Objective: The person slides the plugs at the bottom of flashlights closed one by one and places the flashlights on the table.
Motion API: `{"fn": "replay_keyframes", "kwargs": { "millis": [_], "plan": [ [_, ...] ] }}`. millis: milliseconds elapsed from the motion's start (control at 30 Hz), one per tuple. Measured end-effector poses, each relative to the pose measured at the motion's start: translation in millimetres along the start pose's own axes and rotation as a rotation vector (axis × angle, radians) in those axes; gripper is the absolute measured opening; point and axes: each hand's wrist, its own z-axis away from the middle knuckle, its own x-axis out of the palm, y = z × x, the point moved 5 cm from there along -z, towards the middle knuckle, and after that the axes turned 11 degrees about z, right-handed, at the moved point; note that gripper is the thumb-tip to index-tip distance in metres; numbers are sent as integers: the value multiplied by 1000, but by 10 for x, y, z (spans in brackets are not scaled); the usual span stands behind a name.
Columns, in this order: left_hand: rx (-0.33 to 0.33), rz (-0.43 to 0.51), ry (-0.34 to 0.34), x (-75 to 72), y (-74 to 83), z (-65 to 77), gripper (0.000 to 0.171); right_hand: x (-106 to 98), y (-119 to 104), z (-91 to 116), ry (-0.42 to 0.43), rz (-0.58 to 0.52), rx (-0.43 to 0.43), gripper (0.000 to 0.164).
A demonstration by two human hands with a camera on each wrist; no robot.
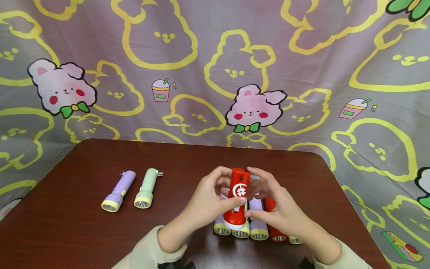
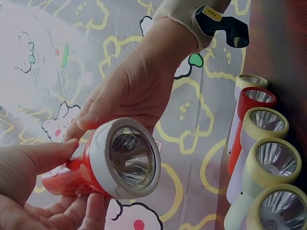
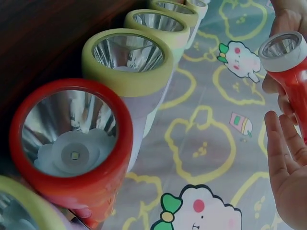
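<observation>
A red flashlight (image 1: pixel 236 216) with a white rim is held above the table, its lens end down and a metal plug (image 1: pixel 254 176) sticking out near the top. My left hand (image 1: pixel 209 190) grips its body, thumb across the front. On the other side is my right hand (image 1: pixel 277 201), thumb and fingers spread around the flashlight's right side; in the right wrist view its fingers (image 3: pixel 278 148) look fairly straight. Below the hands lies a row of flashlights, among them a purple one (image 1: pixel 258 224) and another red one (image 1: pixel 277 228), partly hidden by the hands.
Apart on the left of the brown table (image 1: pixel 77 179) lie a purple flashlight (image 1: pixel 119 188) and a mint-green flashlight (image 1: pixel 147 186) with its plug out. A cartoon-printed curtain (image 1: pixel 188 82) hangs behind the table and along its sides.
</observation>
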Motion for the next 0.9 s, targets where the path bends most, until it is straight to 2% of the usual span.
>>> {"fn": "replay_keyframes", "kwargs": {
  "millis": [400,700,900],
  "plan": [
    [-19,-33,59,-34,-33,34,47,141,-12,-99,-45,-169,-11,86],
    [2,-95,105,-91,-16,81,47,205,-27,-177,-29,-195,-21,80],
    [-10,-86,135,-146,-15,126,47,263,-17,-217,-42,-209,-15,78]
  ]
}}
